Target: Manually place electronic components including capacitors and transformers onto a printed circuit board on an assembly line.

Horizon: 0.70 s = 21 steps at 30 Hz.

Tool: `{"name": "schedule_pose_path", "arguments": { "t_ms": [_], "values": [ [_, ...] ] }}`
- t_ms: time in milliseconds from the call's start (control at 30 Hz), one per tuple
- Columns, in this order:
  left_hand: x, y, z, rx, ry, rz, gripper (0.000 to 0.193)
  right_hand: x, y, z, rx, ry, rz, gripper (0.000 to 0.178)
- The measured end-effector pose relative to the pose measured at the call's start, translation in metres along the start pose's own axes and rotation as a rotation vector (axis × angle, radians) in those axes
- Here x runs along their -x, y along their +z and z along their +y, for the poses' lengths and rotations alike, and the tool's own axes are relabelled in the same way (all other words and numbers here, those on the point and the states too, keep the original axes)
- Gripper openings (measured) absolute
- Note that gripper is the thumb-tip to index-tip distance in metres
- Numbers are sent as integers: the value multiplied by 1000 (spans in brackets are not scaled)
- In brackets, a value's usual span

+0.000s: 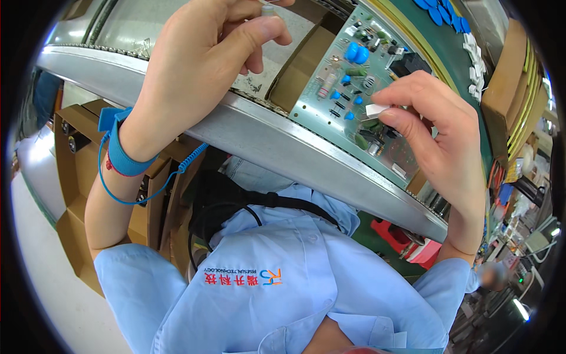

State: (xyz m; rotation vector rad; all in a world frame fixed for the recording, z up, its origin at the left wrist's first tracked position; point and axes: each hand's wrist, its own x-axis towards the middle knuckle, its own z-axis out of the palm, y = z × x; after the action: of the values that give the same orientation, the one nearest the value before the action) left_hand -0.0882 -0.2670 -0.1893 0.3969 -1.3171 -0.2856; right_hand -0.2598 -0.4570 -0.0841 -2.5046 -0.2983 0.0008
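Two bare hands hold small parts, the right over a green circuit board point(308, 104) at one o'clock in the view.
The right hand point(443, 133), toward two o'clock, has its grip clamped on a small white rectangular block point(375, 110); whether the block touches the board cannot be told. At eleven o'clock the left hand point(203, 56), wearing a blue fabric wrist strap point(131, 152), has its grip pinched on a small pale-grey cylindrical part point(267, 10) near twelve. A long silver metal rail point(283, 125) edges the board's six-o'clock side; blue flat discs point(436, 13) lie toward one o'clock.
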Motion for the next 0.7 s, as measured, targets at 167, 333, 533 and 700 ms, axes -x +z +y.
{"name": "schedule_pose_path", "arguments": {
  "t_ms": [167,333,533,700],
  "values": [
    [-43,47,71,-692,-1124,518,20,-8,1,-16,118,97,-82,13],
    [-37,43,75,-775,-1052,376,18,-16,2,-27,251,174,-128,12],
    [-34,40,77,-799,-979,307,16,-22,3,-36,368,166,-178,9],
    [-35,40,80,-863,-1020,252,19,-20,6,-40,425,152,-164,8]
  ]
}}
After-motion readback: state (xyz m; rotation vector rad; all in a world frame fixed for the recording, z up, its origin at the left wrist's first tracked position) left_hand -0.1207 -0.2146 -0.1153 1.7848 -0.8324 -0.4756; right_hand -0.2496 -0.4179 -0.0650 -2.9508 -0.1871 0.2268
